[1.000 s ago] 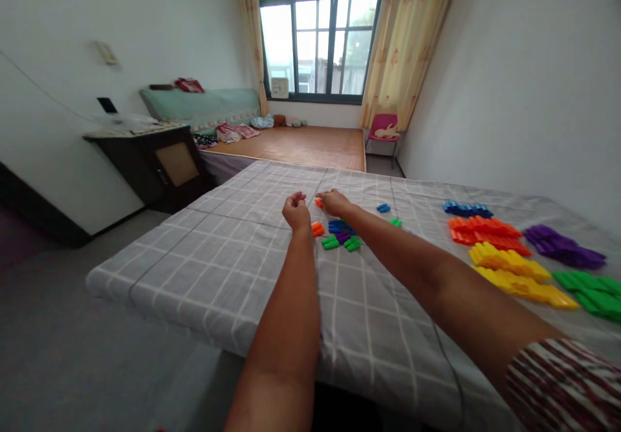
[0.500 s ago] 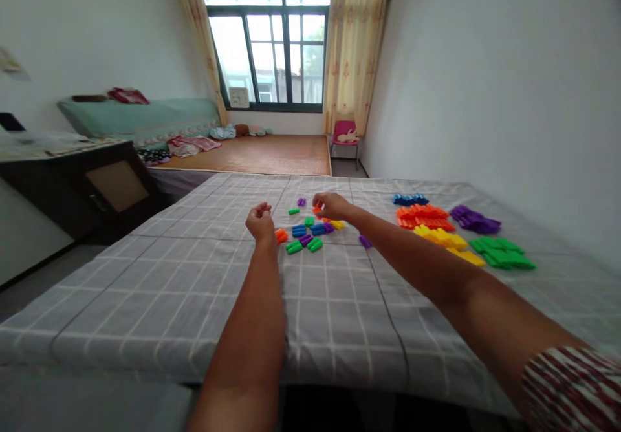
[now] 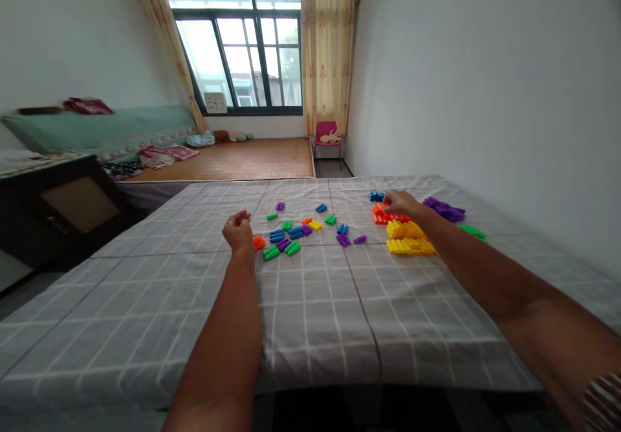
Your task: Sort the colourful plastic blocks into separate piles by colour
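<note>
Small plastic pieces in green, blue, purple, yellow and orange lie scattered mid-table, among them a yellow piece (image 3: 315,226) and a purple piece (image 3: 359,240). My left hand (image 3: 237,230) hovers just left of them, near an orange piece (image 3: 259,243), its fingers curled; whatever they hold is too small to make out. On the right are sorted piles: blue (image 3: 377,196), orange (image 3: 388,215), yellow (image 3: 410,239), purple (image 3: 444,209) and green (image 3: 472,231). My right hand (image 3: 398,203) is over the orange pile with fingers bent down at its far edge. My forearm partly hides the green pile.
A grey checked cloth (image 3: 310,302) covers the table. Beyond it are a bed with a brown mat (image 3: 252,157), a pink chair (image 3: 326,133) by the curtain and a window. A dark cabinet (image 3: 53,205) stands at the left.
My right hand has moved from the scattered pieces to the orange pile on the right. My left hand stays beside the scattered pieces. The view has turned to the right.
</note>
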{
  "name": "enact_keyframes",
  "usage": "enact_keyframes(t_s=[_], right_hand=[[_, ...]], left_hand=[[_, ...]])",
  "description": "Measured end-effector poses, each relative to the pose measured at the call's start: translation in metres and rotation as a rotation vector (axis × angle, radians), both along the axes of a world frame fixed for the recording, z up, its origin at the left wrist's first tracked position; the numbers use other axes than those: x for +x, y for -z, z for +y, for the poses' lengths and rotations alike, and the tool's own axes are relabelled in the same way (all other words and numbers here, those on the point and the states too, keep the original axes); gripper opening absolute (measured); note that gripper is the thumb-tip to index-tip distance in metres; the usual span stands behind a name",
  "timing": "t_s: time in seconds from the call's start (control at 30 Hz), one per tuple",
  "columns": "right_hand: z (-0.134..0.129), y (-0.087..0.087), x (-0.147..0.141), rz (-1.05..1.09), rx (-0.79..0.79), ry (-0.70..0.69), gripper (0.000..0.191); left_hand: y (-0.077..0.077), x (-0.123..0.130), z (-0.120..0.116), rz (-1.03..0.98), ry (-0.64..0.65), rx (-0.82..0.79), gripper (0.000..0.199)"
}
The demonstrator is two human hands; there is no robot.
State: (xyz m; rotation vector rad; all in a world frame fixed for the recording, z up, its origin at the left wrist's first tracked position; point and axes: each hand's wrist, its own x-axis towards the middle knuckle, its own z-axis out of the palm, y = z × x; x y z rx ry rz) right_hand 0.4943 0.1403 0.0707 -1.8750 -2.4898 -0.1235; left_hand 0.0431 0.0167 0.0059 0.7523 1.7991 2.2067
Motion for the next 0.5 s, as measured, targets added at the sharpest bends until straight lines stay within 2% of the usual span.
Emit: enact_keyframes(t_s=[0.17,0.27,0.33,0.4,0.5], right_hand=[[-0.002,0.008,-0.003,-0.025,-0.007,0.039,0.025],[-0.005,0.001,-0.002,-0.04,0.029,0.107,0.026],[-0.01,-0.005,-0.011,-0.035,0.091,0.088,0.025],[-0.017,-0.01,-0.034,0.011,0.139,-0.048,0.023],[-0.036,-0.007,-0.094,0.162,0.108,-0.373,0.019]], left_hand=[[0.001,-0.001,-0.001,0.004,0.007,-0.007,0.031],[0.0,-0.001,-0.001,-0.008,0.003,0.005,0.03],[-0.002,-0.001,-0.001,-0.014,-0.008,0.007,0.03],[-0.003,-0.002,-0.002,-0.018,-0.025,0.003,0.031],[-0.003,-0.005,-0.004,-0.041,-0.057,0.028,0.03]])
